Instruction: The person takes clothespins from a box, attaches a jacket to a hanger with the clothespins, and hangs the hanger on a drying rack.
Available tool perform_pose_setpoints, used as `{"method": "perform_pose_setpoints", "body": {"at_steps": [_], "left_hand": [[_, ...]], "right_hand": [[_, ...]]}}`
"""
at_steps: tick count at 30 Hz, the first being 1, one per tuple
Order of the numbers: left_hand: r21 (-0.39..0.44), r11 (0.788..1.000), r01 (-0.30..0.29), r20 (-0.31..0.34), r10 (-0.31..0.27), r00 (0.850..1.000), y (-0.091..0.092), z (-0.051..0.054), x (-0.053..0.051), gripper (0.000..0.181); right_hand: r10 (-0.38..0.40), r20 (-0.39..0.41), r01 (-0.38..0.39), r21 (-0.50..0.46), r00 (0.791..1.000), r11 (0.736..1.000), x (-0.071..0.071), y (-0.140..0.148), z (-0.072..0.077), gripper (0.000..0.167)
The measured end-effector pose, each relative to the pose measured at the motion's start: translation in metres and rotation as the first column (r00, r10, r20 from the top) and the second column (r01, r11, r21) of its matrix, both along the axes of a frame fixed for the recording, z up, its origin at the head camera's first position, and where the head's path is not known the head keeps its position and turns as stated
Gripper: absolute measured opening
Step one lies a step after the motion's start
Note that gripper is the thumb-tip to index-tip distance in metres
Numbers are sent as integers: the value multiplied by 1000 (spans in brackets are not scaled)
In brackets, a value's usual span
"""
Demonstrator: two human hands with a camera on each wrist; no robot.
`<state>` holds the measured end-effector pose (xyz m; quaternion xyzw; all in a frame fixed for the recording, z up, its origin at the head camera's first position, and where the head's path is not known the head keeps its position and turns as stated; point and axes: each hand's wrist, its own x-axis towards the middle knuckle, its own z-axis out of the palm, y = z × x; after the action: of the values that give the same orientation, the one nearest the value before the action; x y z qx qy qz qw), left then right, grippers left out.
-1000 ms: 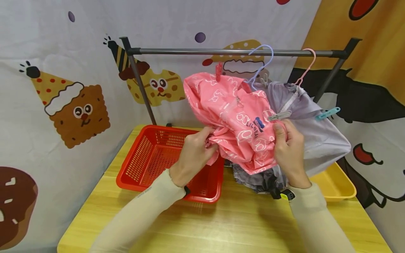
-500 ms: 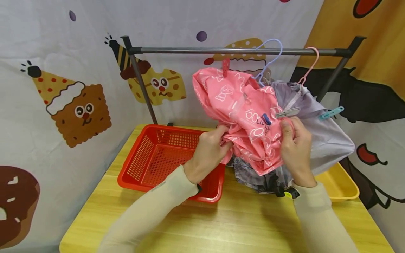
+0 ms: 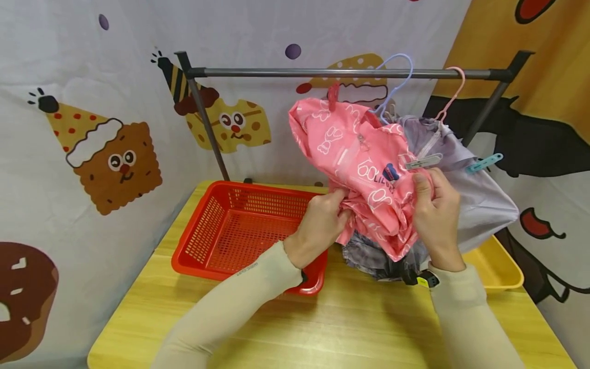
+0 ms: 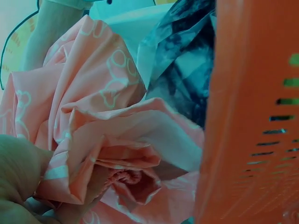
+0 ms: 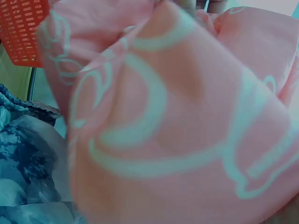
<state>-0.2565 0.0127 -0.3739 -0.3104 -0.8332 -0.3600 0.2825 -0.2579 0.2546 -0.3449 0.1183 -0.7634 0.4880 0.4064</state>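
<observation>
A pink garment (image 3: 343,148) with white outline prints and a dark blue label hangs tilted below the blue hanger (image 3: 396,87). A red clothespin (image 3: 333,96) sits on its upper edge, a pale clothespin (image 3: 424,161) on its right part. My left hand (image 3: 320,223) grips bunched cloth at its lower left; in the left wrist view a gathered elastic opening (image 4: 124,179) shows in the folds. My right hand (image 3: 437,218) pinches its right side, thumb in front. Pink cloth fills most of the right wrist view, hiding that hand's fingertips.
A red perforated basket (image 3: 193,248) stands left on the wooden table (image 3: 322,328). Behind the garment, a lilac-grey garment (image 3: 484,205) with a teal clothespin (image 3: 484,162) hangs from a pink hanger (image 3: 454,95). Both hangers hook over the metal rail (image 3: 286,73). A yellow tray (image 3: 502,266) sits at right.
Both hands and the pink garment have shifted right, the left hand farther, coming closer to the right hand. The garment's lower part is more bunched. The blue hanger's hook has also moved right.
</observation>
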Motion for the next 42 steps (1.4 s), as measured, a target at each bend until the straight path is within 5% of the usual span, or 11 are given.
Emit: {"method": "perform_pose_setpoints", "body": {"at_steps": [12,18,30,42], "left_hand": [[-90,994,61,93,-53,994,-4,-9,-5,11],[-175,971,161,253,-114,961,-8,-13,-6,39],[-370,903,217,406,-52,912,-20,-6,-1,35],[-381,895,233,436,-48,899,-43,-2,3,52]], "right_hand": [[-37,-4,37,-13,999,999,-11,2,-6,31],[-55,17,56,-38,998,998,-13,8,-4,34],[-73,56,75,-38,996,996,-11,12,-5,34],[-70,61,73,-54,996,996,-8,13,-3,35]]}}
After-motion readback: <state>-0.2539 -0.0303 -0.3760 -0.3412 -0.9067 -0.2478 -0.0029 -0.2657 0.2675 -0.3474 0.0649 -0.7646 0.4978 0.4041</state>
